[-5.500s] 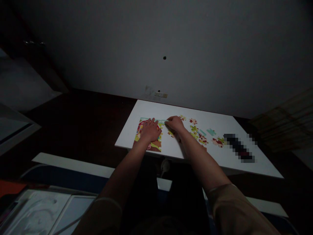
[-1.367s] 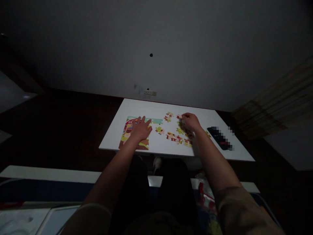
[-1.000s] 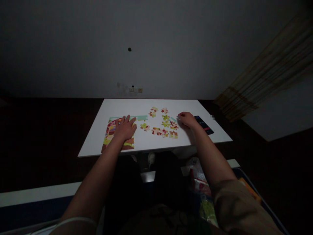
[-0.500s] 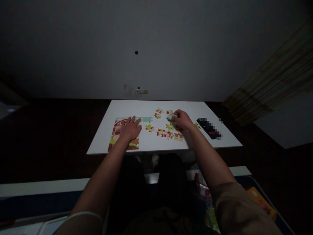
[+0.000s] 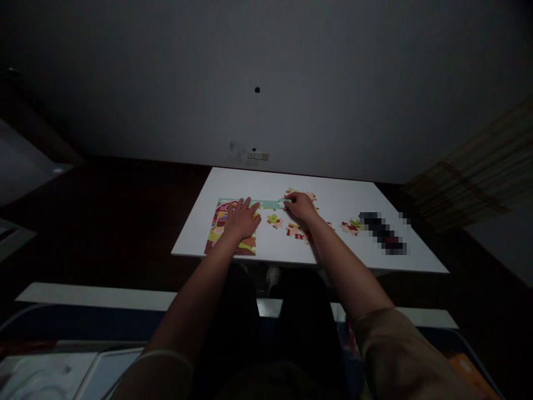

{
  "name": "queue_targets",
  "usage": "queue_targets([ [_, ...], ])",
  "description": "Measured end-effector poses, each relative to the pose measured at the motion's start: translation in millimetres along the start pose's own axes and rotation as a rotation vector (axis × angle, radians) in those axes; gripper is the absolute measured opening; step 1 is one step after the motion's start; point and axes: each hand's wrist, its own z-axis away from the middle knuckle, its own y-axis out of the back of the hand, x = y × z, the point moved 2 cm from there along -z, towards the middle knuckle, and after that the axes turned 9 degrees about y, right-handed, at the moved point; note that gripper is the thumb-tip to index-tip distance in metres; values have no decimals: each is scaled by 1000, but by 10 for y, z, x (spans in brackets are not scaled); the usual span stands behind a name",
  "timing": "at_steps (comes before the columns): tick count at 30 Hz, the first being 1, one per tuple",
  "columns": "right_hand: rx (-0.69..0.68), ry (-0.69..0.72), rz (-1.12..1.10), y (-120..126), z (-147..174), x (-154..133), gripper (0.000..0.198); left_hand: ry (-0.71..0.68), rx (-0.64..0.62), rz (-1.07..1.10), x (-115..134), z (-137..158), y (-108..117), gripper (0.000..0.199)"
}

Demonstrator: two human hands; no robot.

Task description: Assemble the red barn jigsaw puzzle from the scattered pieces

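Note:
A partly joined jigsaw puzzle (image 5: 250, 243) with a red barn picture lies on the white table. My left hand (image 5: 243, 221) rests flat on it, fingers spread. From its top right corner a pale green strip of joined pieces (image 5: 266, 204) runs to the right. At the end of that strip, my right hand (image 5: 300, 206) pinches a pale puzzle piece (image 5: 281, 204) between thumb and fingers. Loose puzzle pieces (image 5: 295, 232) lie below and around my right hand, some partly hidden by it. Another few pieces (image 5: 350, 226) lie farther right.
A dark, pixelated flat object (image 5: 381, 233) lies at the right of the white table (image 5: 195, 222). Behind the table is a grey wall with a socket strip (image 5: 258, 156). An orange box (image 5: 470, 372) sits low at the right, beside my arm.
My right hand has moved left with a puzzle piece, from the loose pieces to the end of the pale green strip. My left hand stays on the puzzle. The view has shifted.

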Motion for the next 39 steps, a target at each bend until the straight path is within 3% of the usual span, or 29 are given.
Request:
queue_targets([
  [6,-82,25,45,15,-73,64,23,-16,6,11,-31,-34,-55,54],
  [15,-91,104,117,61,-15,12,18,-27,12,20,-28,-24,-44,55],
  [22,143,-81,56,450,130,383,26,3,-10,4,1,-3,7,53],
  [31,-18,-354,-64,692,537,773,30,-26,-1,-13,25,-29,-35,54],
  [34,-38,-256,36,716,530,698,30,-31,4,-23,35,-30,-28,53],
  [39,-66,120,224,589,349,321,32,-34,9,-45,51,-25,-6,53],
])
